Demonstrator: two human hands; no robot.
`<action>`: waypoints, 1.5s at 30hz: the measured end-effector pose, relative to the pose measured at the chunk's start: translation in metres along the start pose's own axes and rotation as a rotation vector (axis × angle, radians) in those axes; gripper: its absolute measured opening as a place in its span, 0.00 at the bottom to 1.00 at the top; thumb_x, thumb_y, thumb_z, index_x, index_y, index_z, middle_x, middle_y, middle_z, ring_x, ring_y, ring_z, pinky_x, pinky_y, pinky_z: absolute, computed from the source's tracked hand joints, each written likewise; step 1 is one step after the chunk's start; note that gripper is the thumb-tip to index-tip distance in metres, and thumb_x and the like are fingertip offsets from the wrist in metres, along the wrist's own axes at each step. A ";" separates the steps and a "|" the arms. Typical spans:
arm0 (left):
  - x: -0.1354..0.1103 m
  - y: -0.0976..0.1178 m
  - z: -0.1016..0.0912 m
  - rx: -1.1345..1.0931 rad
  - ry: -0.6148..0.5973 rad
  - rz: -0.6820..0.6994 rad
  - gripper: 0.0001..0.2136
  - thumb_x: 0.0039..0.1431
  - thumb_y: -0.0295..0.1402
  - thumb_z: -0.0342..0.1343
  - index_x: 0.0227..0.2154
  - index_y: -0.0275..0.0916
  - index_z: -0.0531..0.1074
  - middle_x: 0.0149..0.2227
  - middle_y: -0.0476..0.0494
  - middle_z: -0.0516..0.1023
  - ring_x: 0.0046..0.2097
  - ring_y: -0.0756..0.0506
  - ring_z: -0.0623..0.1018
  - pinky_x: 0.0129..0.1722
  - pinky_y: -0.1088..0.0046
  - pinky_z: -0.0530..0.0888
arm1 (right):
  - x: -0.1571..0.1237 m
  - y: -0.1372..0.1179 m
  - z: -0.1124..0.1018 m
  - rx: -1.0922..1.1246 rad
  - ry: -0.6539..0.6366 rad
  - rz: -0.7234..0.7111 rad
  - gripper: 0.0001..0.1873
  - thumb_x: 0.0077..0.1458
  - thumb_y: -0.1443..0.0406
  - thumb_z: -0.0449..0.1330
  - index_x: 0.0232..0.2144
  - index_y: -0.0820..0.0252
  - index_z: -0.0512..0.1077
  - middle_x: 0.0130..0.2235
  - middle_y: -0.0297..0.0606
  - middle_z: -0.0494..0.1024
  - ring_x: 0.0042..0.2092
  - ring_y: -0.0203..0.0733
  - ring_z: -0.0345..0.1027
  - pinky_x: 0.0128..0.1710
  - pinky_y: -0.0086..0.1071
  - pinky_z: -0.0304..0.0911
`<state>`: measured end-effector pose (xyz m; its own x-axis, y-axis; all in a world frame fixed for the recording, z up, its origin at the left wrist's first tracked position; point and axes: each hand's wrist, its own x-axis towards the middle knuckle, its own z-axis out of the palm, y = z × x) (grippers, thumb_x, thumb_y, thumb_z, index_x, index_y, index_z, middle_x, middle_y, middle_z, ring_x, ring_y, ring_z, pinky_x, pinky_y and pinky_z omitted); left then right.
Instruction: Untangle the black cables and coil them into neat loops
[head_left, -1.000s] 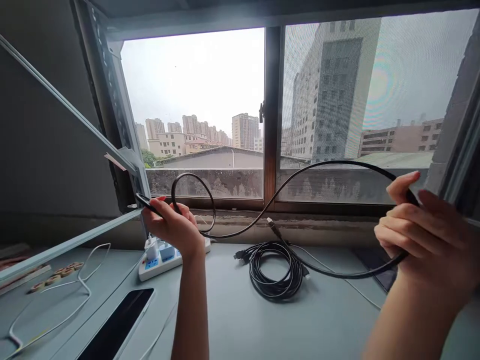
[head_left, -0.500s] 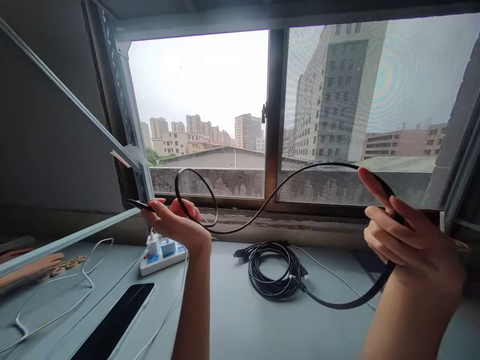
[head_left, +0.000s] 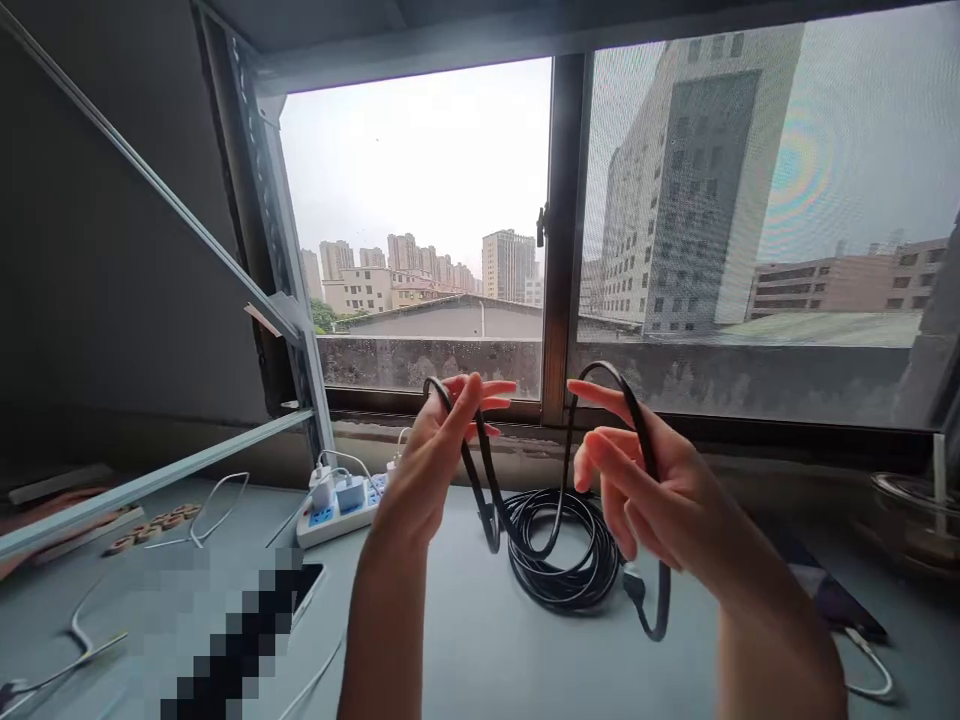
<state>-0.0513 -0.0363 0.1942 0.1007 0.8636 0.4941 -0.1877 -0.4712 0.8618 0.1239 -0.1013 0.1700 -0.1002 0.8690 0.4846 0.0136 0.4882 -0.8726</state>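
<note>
A black flat cable (head_left: 484,480) hangs in loops between both hands, held up in front of the window. My left hand (head_left: 435,460) has its fingers stretched out with the cable passing between thumb and fingers. My right hand (head_left: 645,480) is close beside it, fingers extended, and the cable arches over its forefinger and drops past the palm to a low loop. Below them a coil of black cable (head_left: 559,550) lies on the grey table (head_left: 487,650).
A white power strip (head_left: 337,500) with chargers plugged in sits at the back left. White wires (head_left: 217,510) trail over the left of the table. A pixelated patch covers a flat device at the lower left. A metal rail (head_left: 150,470) slants across the left. A glass object (head_left: 911,500) stands at the right.
Both hands have come together from wide apart to the middle. The long cable span between them has folded into hanging loops. The view has shifted slightly.
</note>
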 end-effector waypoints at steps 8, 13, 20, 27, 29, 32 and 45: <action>0.001 -0.015 0.031 0.060 -0.013 0.083 0.26 0.53 0.59 0.47 0.33 0.41 0.75 0.33 0.43 0.80 0.40 0.45 0.78 0.38 0.72 0.73 | 0.010 0.004 0.013 -0.125 -0.092 -0.015 0.35 0.51 0.58 0.64 0.59 0.42 0.56 0.33 0.27 0.72 0.18 0.24 0.60 0.15 0.19 0.59; 0.005 -0.022 0.039 0.076 -0.056 0.044 0.26 0.50 0.61 0.48 0.24 0.40 0.70 0.27 0.45 0.78 0.34 0.46 0.77 0.34 0.74 0.73 | 0.021 0.009 0.008 -0.143 -0.123 -0.006 0.31 0.50 0.60 0.64 0.56 0.49 0.62 0.27 0.26 0.71 0.16 0.25 0.57 0.11 0.20 0.54; 0.013 -0.026 0.037 0.046 -0.090 0.062 0.26 0.47 0.60 0.53 0.19 0.39 0.68 0.24 0.45 0.77 0.32 0.46 0.77 0.33 0.73 0.72 | 0.026 0.014 -0.004 -0.177 -0.110 -0.080 0.21 0.54 0.59 0.60 0.50 0.59 0.70 0.24 0.27 0.66 0.24 0.28 0.61 0.22 0.23 0.57; 0.017 -0.015 0.026 -0.181 0.222 0.140 0.18 0.48 0.48 0.61 0.18 0.38 0.70 0.21 0.46 0.76 0.26 0.50 0.76 0.20 0.79 0.63 | 0.024 0.021 -0.043 -0.200 0.260 -0.063 0.18 0.52 0.57 0.58 0.41 0.64 0.74 0.25 0.31 0.65 0.24 0.29 0.50 0.20 0.25 0.47; 0.017 -0.008 0.018 -0.257 0.354 0.169 0.17 0.48 0.45 0.62 0.18 0.38 0.67 0.18 0.49 0.73 0.22 0.53 0.72 0.17 0.80 0.59 | 0.026 0.025 -0.054 -0.155 0.429 -0.095 0.19 0.50 0.56 0.60 0.39 0.64 0.74 0.25 0.30 0.65 0.26 0.29 0.52 0.22 0.24 0.50; 0.015 0.005 0.005 -0.382 0.580 0.233 0.17 0.53 0.43 0.59 0.18 0.39 0.63 0.14 0.54 0.67 0.17 0.55 0.66 0.15 0.79 0.55 | 0.025 0.027 -0.065 -0.038 0.608 -0.131 0.24 0.47 0.53 0.64 0.42 0.63 0.73 0.26 0.31 0.67 0.27 0.29 0.55 0.23 0.23 0.53; -0.016 0.013 0.013 -0.283 0.439 0.575 0.32 0.54 0.54 0.52 0.04 0.39 0.51 0.06 0.54 0.50 0.10 0.56 0.55 0.11 0.75 0.49 | 0.016 0.016 -0.029 -0.117 0.304 0.009 0.44 0.50 0.39 0.51 0.55 0.69 0.61 0.18 0.29 0.68 0.13 0.27 0.49 0.09 0.21 0.43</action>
<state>-0.0428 -0.0583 0.1988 -0.4731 0.5172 0.7132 -0.3417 -0.8539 0.3925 0.1517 -0.0768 0.1657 0.2018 0.8490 0.4884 0.1290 0.4712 -0.8725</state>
